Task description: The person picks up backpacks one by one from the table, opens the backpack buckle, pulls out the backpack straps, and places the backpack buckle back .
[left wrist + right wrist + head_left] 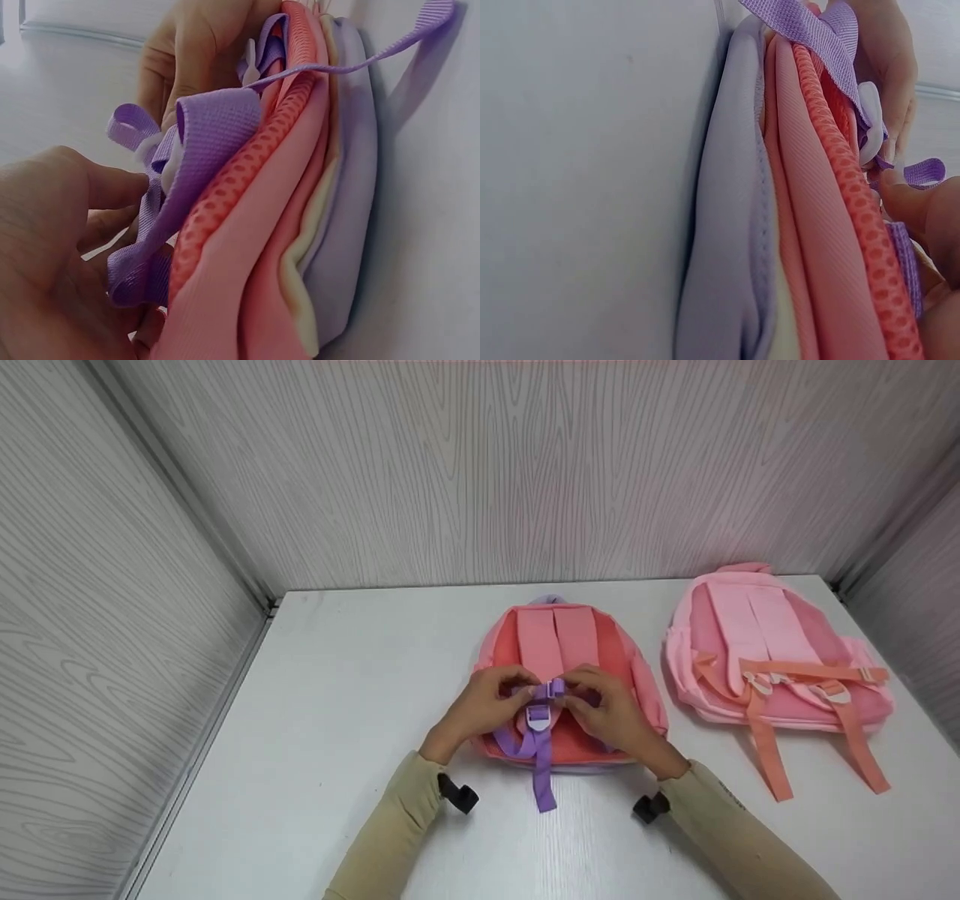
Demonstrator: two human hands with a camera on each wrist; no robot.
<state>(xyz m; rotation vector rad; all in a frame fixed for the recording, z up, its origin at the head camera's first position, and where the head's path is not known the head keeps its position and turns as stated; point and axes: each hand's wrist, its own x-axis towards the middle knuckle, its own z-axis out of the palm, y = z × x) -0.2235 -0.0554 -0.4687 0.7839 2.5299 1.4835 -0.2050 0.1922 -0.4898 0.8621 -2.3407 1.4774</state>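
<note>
A small coral-pink backpack (615, 660) lies with its shoulder straps up, and both hands meet over its middle. My left hand (480, 705) pinches a purple webbing strap (541, 691) between thumb and fingers. From the other side, my right hand (611, 712) pinches the same strap near a small white clip with a purple loop in it. Just below the fingers hangs a white strap adjuster (538, 720), its purple tail (544, 787) trailing onto the table. In the left wrist view, loops of purple webbing (214, 135) stand off the red mesh back panel (225, 195).
To the right lies a second, light-pink backpack (697, 690) with orange straps (772, 757) hanging over its lower edge. Both bags rest on a white table (337, 697). Wood-grain panels (480, 472) rise behind the table and along its sides.
</note>
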